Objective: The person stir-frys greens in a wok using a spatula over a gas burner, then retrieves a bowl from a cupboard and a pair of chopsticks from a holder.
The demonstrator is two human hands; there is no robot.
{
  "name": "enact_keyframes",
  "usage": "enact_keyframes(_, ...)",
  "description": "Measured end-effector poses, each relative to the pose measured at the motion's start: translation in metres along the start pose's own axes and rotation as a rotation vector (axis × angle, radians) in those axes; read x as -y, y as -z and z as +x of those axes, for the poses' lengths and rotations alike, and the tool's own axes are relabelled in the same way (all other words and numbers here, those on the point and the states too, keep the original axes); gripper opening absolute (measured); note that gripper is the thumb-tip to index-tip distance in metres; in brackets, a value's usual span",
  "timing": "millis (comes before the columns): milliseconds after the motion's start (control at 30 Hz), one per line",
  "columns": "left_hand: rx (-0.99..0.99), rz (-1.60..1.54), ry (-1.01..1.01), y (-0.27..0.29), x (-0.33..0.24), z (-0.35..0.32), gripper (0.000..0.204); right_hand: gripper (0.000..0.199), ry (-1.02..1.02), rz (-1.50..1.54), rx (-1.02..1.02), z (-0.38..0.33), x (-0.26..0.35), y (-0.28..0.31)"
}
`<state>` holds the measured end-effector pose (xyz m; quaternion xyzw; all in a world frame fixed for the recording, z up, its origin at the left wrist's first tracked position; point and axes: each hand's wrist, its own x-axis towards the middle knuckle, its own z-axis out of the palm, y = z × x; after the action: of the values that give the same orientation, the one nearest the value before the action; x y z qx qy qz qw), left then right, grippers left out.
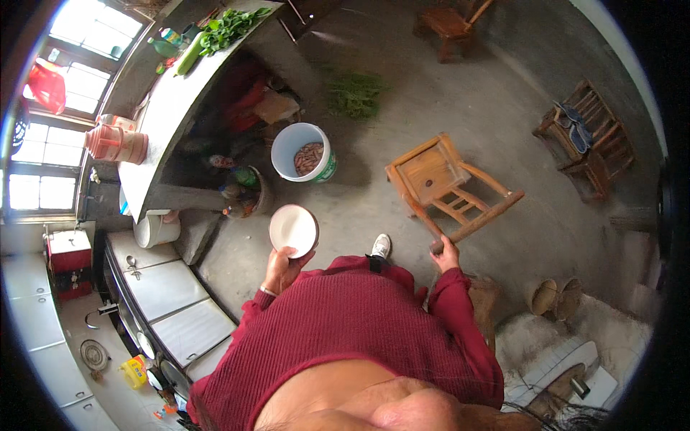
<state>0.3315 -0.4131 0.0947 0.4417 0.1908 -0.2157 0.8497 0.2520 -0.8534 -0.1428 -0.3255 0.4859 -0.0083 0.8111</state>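
Observation:
My left hand (282,273) is closed on the rim of a round white bowl (293,230), held out in front of my body at the left. The bowl's inside faces up and looks bare. On the other side, my right hand (448,256) grips the near end of the top rail of a wooden chair (431,172). Its seat is light brown, with a small dark spot in it. Beyond the bowl stands a white bucket (287,154) with several reddish-brown, root-like pieces (309,159) in it.
A long counter (162,129) at the left carries leafy greens (228,32), a pale green gourd (190,55) and a pink thermos (118,144). Greenery (356,93) lies on the floor ahead. A wooden armchair (589,136) stands at the right; cabinets (172,291) line the near left.

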Motion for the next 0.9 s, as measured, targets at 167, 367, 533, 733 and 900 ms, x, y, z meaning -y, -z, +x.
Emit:
enact_keyframes(167, 0.094, 0.048, 0.082, -0.04, -0.014, 0.037, 0.063, 0.034, -0.006, -0.269, -0.043, -0.079, 0.01, 0.075)
enact_keyframes(367, 0.125, 0.075, 0.136, -0.075, -0.032, 0.075, 0.06, 0.054, -0.173, -0.287, -0.293, -0.17, -0.018, 0.088)
enact_keyframes(533, 0.117, 0.04, 0.171, -0.074, -0.046, 0.118, 0.06, 0.054, -0.257, -0.33, -0.343, -0.167, -0.037, 0.091)
enact_keyframes(733, 0.164, -0.038, 0.13, -0.06, -0.087, 0.195, 0.061, 0.053, -0.271, -0.446, -0.375, -0.117, -0.006, 0.053)
enact_keyframes(900, 0.102, -0.078, -0.001, -0.066, -0.152, 0.26, 0.055, 0.052, -0.231, -0.56, -0.421, -0.035, 0.062, -0.035)
